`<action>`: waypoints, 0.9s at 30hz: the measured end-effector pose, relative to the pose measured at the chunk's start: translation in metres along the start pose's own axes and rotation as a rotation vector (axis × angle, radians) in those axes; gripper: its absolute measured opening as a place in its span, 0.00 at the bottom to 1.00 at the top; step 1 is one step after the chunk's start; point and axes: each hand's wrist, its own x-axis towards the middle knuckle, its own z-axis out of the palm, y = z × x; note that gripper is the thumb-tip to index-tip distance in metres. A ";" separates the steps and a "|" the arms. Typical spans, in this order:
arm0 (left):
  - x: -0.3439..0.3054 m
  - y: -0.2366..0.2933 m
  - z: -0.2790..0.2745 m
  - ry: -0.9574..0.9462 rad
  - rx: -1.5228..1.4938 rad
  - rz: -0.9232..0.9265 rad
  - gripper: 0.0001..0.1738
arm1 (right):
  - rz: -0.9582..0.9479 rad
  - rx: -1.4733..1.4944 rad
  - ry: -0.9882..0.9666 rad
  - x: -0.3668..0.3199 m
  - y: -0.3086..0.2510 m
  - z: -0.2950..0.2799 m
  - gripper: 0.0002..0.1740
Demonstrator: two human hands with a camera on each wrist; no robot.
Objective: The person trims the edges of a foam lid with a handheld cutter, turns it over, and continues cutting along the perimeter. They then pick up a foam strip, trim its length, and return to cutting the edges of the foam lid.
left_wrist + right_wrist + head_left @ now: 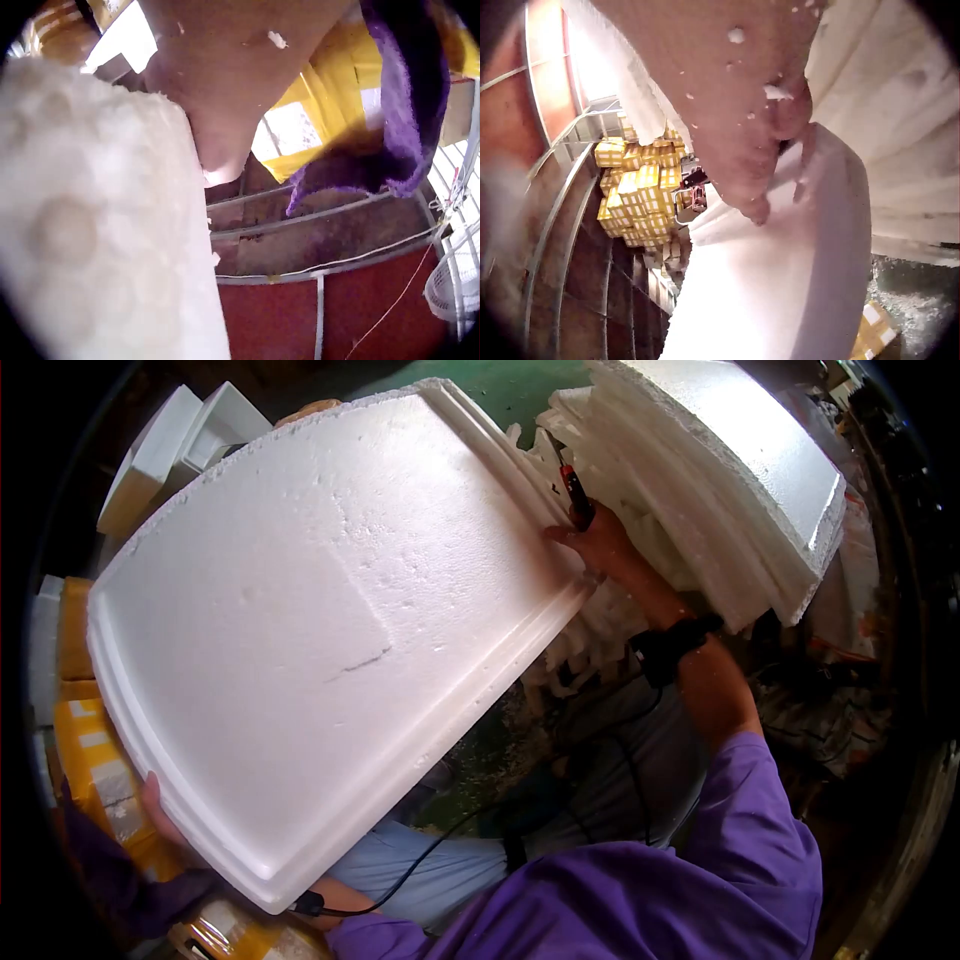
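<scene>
A large white polystyrene foam panel [280, 620] with a raised rim is tilted across the head view. My left hand [232, 90] grips its lower left rim, and only fingertips show past the edge in the head view; the palm is hidden beneath. My right hand [600, 545] is at the panel's upper right edge, its thumb laid against the rim. That same hand holds a red-and-black utility knife [574, 490], the blade pointing up and away. Small white foam crumbs cling to the skin of both hands.
More white foam pieces [715, 470] are stacked at the upper right. White foam boxes [180, 450] stand at the upper left. Yellow-taped boxes [100, 760] sit on the left, with a purple cloth [416, 112] over them. A black cable [440, 845] crosses the person's lap.
</scene>
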 end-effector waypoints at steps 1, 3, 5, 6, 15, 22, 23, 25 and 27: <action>0.001 -0.004 -0.003 -0.031 0.051 0.023 0.27 | 0.054 0.048 -0.029 -0.001 -0.003 -0.001 0.26; 0.011 0.008 0.015 0.134 0.049 -0.136 0.27 | 0.102 0.134 -0.092 -0.003 -0.003 0.003 0.24; 0.016 0.020 0.039 0.299 0.043 -0.289 0.27 | 0.085 0.206 -0.151 -0.003 0.006 -0.002 0.22; 0.014 0.021 0.042 0.299 0.063 -0.286 0.27 | 0.089 0.241 -0.168 -0.003 0.011 -0.002 0.21; 0.030 0.034 0.026 0.203 -0.263 -0.625 0.40 | 0.207 0.376 -0.235 0.005 0.041 -0.005 0.15; 0.028 0.031 0.021 0.149 -0.260 -0.648 0.40 | 0.383 0.454 -0.227 -0.027 0.004 -0.028 0.24; 0.024 0.037 0.029 0.165 -0.257 -0.644 0.40 | 0.400 0.439 -0.211 -0.040 -0.011 -0.035 0.27; 0.022 0.048 0.031 0.142 -0.262 -0.670 0.40 | 0.405 0.419 -0.210 -0.065 -0.031 -0.048 0.33; 0.022 0.060 0.021 0.061 -0.274 -0.737 0.40 | 0.267 0.449 -0.295 -0.074 -0.024 -0.052 0.36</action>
